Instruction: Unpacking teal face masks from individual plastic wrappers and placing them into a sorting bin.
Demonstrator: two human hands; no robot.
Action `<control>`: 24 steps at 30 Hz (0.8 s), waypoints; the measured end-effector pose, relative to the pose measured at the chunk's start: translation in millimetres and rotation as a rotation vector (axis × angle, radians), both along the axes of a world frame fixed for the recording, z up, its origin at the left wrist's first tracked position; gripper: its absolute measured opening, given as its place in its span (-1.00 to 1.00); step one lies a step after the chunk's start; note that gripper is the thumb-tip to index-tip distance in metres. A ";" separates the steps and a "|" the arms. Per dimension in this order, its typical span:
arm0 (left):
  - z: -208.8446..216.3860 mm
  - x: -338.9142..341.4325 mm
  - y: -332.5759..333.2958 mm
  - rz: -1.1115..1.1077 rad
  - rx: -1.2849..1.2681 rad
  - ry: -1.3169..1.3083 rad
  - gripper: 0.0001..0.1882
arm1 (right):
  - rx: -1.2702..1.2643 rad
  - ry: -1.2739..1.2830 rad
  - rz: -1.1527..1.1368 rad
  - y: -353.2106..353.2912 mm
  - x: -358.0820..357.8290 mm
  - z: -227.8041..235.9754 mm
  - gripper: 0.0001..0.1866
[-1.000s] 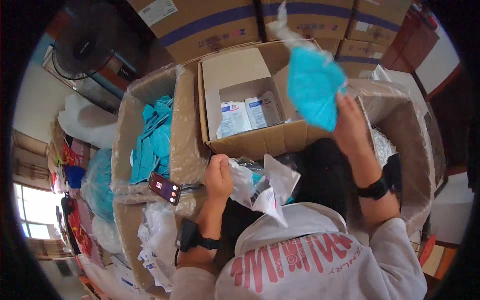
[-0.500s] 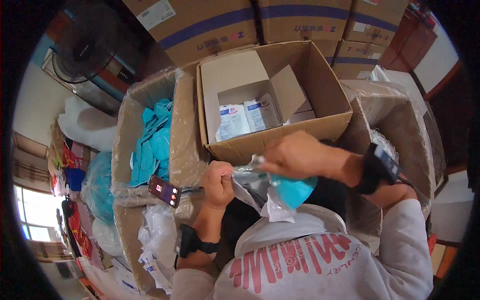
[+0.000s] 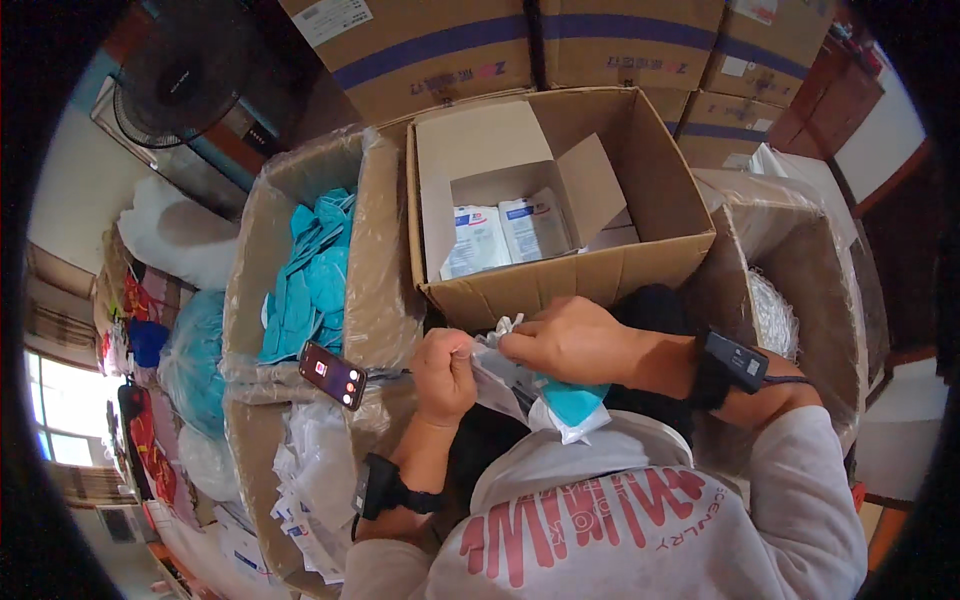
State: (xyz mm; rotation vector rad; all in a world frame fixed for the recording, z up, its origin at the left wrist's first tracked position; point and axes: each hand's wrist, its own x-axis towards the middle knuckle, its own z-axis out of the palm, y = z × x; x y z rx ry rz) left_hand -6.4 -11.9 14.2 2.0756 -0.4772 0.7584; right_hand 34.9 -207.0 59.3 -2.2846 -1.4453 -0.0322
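In front of my chest, my left hand (image 3: 443, 378) pinches one edge of a clear and white plastic packet (image 3: 505, 385). My right hand (image 3: 568, 338) is closed at the packet's top, where crumpled white material pokes out by the fingers. Below the right hand shows a teal face mask (image 3: 574, 402), with white material around its lower edge. How far the mask sits inside the packet I cannot tell. Just beyond both hands stands a large cardboard box (image 3: 560, 285). It holds an open smaller carton (image 3: 485, 140) with white packets (image 3: 505, 232) lying in it.
Left of the hands is a plastic-lined box (image 3: 385, 230) of teal masks (image 3: 312, 285). A phone (image 3: 332, 376) lies at its near edge, above a box of white packets (image 3: 312, 480). At right, another lined box (image 3: 735, 270) holds a bundle of white strands (image 3: 773, 315). Taped cartons (image 3: 430, 60) stand behind.
My right hand has shifted slightly closer to the left one, and its motion blur is gone. Less of the teal mask shows beneath it. The whole view has moved a little.
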 end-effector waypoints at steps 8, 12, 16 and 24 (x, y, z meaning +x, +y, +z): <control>-10.4 0.8 6.4 0.092 -0.071 0.038 -0.89 | 0.085 0.348 -0.104 -1.1 -2.2 -0.1 -0.81; -11.5 0.1 6.3 0.118 -0.095 0.133 -0.89 | -0.009 0.273 -0.067 1.8 -5.0 7.3 -0.81; -12.4 -1.2 4.7 0.092 -0.099 0.101 -0.87 | -0.058 0.361 -0.119 -0.1 -1.8 -0.2 -0.79; -10.7 1.6 0.2 0.151 -0.109 0.087 -0.86 | -0.014 0.245 -0.218 7.1 -11.0 -0.9 -0.74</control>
